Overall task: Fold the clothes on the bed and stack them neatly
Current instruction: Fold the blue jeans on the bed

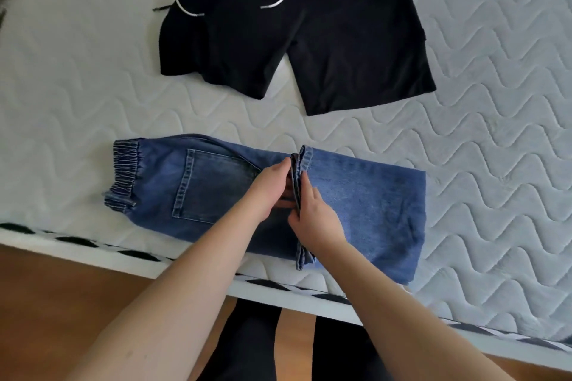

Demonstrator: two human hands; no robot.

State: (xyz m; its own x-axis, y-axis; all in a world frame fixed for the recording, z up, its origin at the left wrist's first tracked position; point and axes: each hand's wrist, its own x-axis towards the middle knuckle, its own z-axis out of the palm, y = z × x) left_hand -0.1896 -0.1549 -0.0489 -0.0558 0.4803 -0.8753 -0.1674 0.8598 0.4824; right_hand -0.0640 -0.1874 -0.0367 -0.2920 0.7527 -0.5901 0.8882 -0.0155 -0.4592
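Both forearms enter from the lower edge of the view and meet over the jeans (365, 204), which lie across the near edge of the bed (77, 77).

1. Hand state. Left hand (269, 192) rests on the denim beside the back pocket, fingers curled toward the hem edges; whether it pinches the cloth cannot be told. Right hand (312, 216) lies against the stacked hem edges (301, 164) from the other side, fingers extended along them; a firm grip cannot be confirmed either.

2. Garment position. The jeans are already doubled: the leg ends are brought back to the middle, the elastic waistband (123, 170) points to the left, and the fold forms the right-hand end. The hems stand slightly raised between the two hands.

3. Step in hand, as judged: aligning the hems before the next fold of the jeans.

4. Next move, as judged: press the hems flat, then carry one end over the other to form a compact packet, keeping the edges square.

5. Remaining item. Black shorts (294, 34) with a white drawstring lie spread flat farther up the bed, apart from the jeans, unfolded.
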